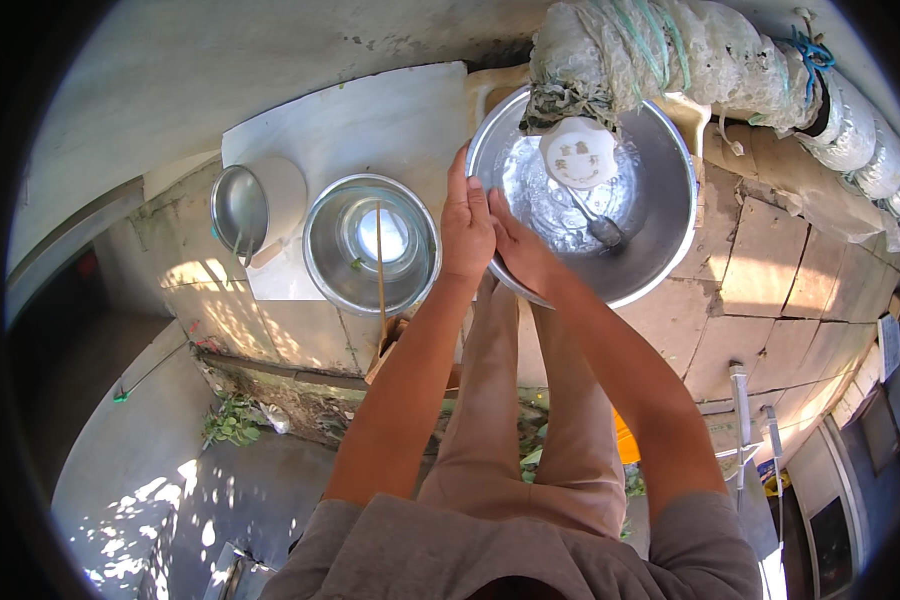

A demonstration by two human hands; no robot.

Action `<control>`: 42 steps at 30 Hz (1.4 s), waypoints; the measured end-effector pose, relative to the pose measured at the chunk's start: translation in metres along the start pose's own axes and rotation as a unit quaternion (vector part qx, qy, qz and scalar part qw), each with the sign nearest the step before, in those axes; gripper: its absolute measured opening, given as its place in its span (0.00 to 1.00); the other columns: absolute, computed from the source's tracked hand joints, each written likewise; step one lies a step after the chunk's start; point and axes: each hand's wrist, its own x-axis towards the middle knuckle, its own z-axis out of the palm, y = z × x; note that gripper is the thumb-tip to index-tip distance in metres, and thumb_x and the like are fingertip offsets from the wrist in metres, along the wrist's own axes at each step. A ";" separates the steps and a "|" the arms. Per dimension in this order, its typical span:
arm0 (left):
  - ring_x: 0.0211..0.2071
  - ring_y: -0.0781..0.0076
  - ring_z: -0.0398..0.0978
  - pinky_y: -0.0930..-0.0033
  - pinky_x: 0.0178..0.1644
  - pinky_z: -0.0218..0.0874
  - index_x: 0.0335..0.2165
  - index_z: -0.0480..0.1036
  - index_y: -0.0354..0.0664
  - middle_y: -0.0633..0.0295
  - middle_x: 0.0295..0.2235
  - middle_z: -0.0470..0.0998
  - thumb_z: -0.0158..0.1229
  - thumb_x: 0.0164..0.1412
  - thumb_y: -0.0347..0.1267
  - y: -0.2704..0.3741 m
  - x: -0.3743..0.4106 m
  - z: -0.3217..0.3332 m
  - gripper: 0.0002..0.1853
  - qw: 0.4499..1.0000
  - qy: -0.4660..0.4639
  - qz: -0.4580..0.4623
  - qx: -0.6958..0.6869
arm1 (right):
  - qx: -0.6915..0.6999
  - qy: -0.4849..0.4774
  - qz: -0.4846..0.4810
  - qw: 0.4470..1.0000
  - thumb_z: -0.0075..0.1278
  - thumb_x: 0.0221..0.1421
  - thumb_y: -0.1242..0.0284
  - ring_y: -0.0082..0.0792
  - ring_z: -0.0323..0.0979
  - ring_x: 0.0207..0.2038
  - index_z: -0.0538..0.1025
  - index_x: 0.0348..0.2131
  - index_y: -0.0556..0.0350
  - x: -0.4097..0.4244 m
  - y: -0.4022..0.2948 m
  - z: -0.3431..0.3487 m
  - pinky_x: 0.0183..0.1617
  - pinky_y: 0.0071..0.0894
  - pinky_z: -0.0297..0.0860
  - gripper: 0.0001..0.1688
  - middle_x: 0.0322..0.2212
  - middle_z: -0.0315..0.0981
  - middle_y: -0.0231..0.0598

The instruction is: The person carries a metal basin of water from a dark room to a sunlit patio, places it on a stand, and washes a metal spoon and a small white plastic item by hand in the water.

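Note:
A large metal basin (637, 255) with water in it stands before me under a tap with a white knob (579, 153). My left hand (468, 225) lies against the outside of its left rim, fingers pointing away from me. My right hand (523, 251) is at the basin's near left rim, close beside the left; its exact hold is partly hidden. Inside the basin a metal spoon or ladle (604, 229) rests in the water. Left of my hands stands a metal pot (322, 262) with a thin wooden stick (380, 262) across it and a green leaf bit inside.
At the far left a metal pot or cup (285, 187) lies tilted on a pale board (390, 105). Plastic-wrapped pipe (690, 56) reaches over the basin from the upper right. Stone paving (765, 259) spreads to the right; a leafy plant (232, 421) grows at lower left.

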 end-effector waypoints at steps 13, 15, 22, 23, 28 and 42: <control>0.52 0.63 0.62 0.69 0.55 0.51 0.57 0.49 0.43 0.52 0.52 0.62 0.40 0.56 0.20 -0.011 0.002 0.001 0.29 0.997 -0.015 0.054 0.048 | -0.304 0.140 -0.078 0.939 0.42 0.52 0.70 0.47 0.51 0.57 0.52 0.55 0.56 0.054 -0.008 -0.042 0.60 0.41 0.50 0.32 0.55 0.50 0.49; 0.52 0.63 0.62 0.69 0.55 0.50 0.57 0.50 0.44 0.52 0.51 0.63 0.39 0.59 0.24 -0.007 0.002 0.003 0.26 0.999 -0.010 0.035 0.040 | -0.312 0.222 -0.218 0.898 0.44 0.48 0.71 0.42 0.57 0.54 0.67 0.47 0.50 0.041 0.019 -0.013 0.58 0.41 0.51 0.23 0.51 0.60 0.41; 0.54 0.63 0.59 0.69 0.57 0.47 0.56 0.53 0.40 0.53 0.53 0.62 0.34 0.65 0.40 -0.001 0.002 -0.002 0.24 0.999 -0.002 0.013 -0.047 | -0.292 0.031 -0.038 0.955 0.48 0.50 0.67 0.41 0.42 0.62 0.50 0.59 0.53 0.003 0.019 -0.088 0.63 0.39 0.41 0.40 0.61 0.40 0.44; 0.54 0.66 0.57 0.70 0.58 0.45 0.56 0.54 0.40 0.55 0.53 0.61 0.35 0.65 0.41 -0.001 0.003 0.000 0.25 0.996 -0.004 0.006 -0.089 | -0.295 0.048 -0.059 0.952 0.47 0.52 0.66 0.42 0.41 0.62 0.50 0.59 0.54 0.005 0.019 -0.082 0.64 0.39 0.40 0.39 0.61 0.40 0.46; 0.57 0.67 0.54 0.70 0.60 0.41 0.56 0.54 0.37 0.56 0.55 0.58 0.38 0.64 0.45 -0.014 0.004 -0.004 0.29 0.986 -0.029 -0.047 -0.159 | -0.122 -0.123 -0.027 0.984 0.29 0.61 0.56 0.44 0.37 0.63 0.52 0.58 0.58 -0.026 -0.002 -0.039 0.65 0.37 0.36 0.33 0.60 0.40 0.50; 0.52 0.70 0.61 0.72 0.55 0.51 0.55 0.56 0.38 0.59 0.52 0.62 0.30 0.64 0.51 -0.048 -0.008 0.004 0.32 0.919 0.047 -0.179 -0.349 | 0.390 0.039 0.068 0.917 0.24 0.61 0.49 0.40 0.29 0.64 0.35 0.60 0.66 0.036 -0.083 0.011 0.65 0.28 0.32 0.44 0.61 0.31 0.54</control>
